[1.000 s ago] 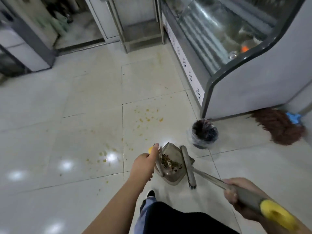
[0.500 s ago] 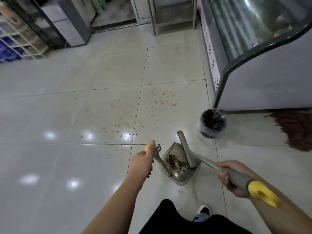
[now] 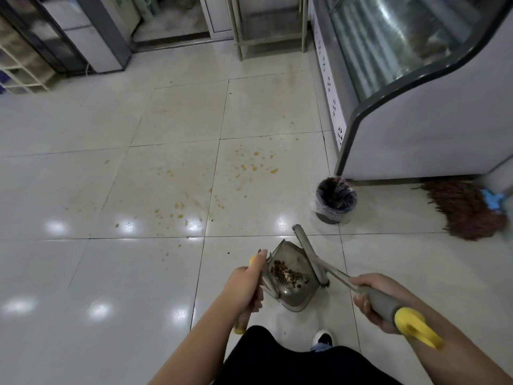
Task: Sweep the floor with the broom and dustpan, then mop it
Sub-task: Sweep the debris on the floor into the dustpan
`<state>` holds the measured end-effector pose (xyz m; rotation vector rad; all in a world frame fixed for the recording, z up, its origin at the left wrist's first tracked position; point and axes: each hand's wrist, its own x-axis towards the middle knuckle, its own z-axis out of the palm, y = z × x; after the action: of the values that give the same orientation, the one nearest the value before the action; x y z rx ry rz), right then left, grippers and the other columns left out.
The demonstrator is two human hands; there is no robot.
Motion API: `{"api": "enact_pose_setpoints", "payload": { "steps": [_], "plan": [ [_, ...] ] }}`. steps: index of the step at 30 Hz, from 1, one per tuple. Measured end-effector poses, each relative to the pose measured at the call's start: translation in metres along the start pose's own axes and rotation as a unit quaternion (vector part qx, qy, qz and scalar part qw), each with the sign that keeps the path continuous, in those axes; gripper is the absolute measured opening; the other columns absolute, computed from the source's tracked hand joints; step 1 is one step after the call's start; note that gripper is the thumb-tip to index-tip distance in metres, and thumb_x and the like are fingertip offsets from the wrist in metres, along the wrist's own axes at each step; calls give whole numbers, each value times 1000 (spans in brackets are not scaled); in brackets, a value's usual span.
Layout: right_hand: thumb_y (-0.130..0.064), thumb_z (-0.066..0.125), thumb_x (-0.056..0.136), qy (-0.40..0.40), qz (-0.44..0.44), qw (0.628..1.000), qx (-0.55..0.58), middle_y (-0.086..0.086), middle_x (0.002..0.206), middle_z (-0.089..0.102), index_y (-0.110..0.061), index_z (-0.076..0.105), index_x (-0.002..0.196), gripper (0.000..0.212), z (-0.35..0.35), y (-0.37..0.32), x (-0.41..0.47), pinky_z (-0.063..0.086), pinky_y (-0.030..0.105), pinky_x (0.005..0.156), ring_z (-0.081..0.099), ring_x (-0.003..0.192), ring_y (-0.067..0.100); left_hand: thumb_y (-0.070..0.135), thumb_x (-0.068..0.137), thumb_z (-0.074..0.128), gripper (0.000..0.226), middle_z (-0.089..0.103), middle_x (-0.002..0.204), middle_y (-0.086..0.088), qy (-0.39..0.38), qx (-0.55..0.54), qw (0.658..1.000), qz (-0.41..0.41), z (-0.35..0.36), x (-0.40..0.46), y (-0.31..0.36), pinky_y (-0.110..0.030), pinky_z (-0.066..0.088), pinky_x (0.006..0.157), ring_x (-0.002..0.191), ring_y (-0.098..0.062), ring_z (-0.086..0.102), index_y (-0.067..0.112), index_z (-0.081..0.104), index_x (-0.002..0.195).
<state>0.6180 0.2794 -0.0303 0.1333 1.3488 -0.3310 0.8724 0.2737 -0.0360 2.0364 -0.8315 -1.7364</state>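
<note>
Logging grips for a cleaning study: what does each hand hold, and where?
Left hand grips the dustpan by its handle; right hand grips the broom by its grey handle grip.

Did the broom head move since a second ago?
Yes. The broom head swung its far end out past the front of the dustpan, toward the bin, and now lies along the pan's right edge.
</note>
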Motion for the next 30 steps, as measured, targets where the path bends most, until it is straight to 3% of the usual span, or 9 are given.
{"api": "enact_pose_setpoints", "payload": {
  "steps": [5,10,14,20,22,25,30],
  "plan": [
    [-17,52,91,19,-14,1000,15,7,34,43,-5,44,69,27,-2,-1,-8,37,14,23,42,20,12,81,73,33,85,63,61,-13,-139,-34,986,-90,-21,2,9,-26,50,54,53,-26,61,1,61,77],
    [-19,52,92,33,-29,999,32,6,34,43,-7,44,70,26,0,3,-15,36,13,23,43,20,11,81,72,35,86,64,62,-11,-181,-44,971,-151,-21,14,8,-30,46,66,58,-26,64,5,70,53],
    [-20,51,92,39,-37,998,33,6,34,42,-6,44,69,28,3,7,-26,35,12,22,41,20,10,76,67,47,78,67,74,-11,-211,-107,951,-200,-15,20,7,-30,49,68,64,-25,66,2,68,72],
    [-23,51,92,32,-26,999,34,6,36,43,-5,44,62,35,6,9,-40,35,12,23,43,20,10,58,80,55,59,66,83,-19,-174,-183,944,-212,-6,33,2,-33,53,63,62,-28,67,-1,61,88],
    [-24,51,92,33,-25,999,29,5,36,44,-5,45,61,37,7,13,-40,35,12,23,43,21,10,55,80,57,58,66,75,-21,-169,-229,931,-227,-3,39,-1,-32,52,56,55,-31,66,-1,58,93],
    [-25,51,91,37,-25,999,12,4,36,44,-3,49,53,44,7,21,-38,35,12,23,43,21,10,40,91,49,43,65,76,-20,-155,-235,936,-212,4,49,-7,-32,52,53,59,-31,65,3,49,112],
    [-27,52,91,42,2,999,4,3,34,43,-1,51,43,54,4,27,-40,36,12,23,43,20,10,15,96,45,24,63,49,-17,-147,-213,941,-217,17,72,-21,-19,47,35,37,-17,60,-7,55,93]
  ]
}}
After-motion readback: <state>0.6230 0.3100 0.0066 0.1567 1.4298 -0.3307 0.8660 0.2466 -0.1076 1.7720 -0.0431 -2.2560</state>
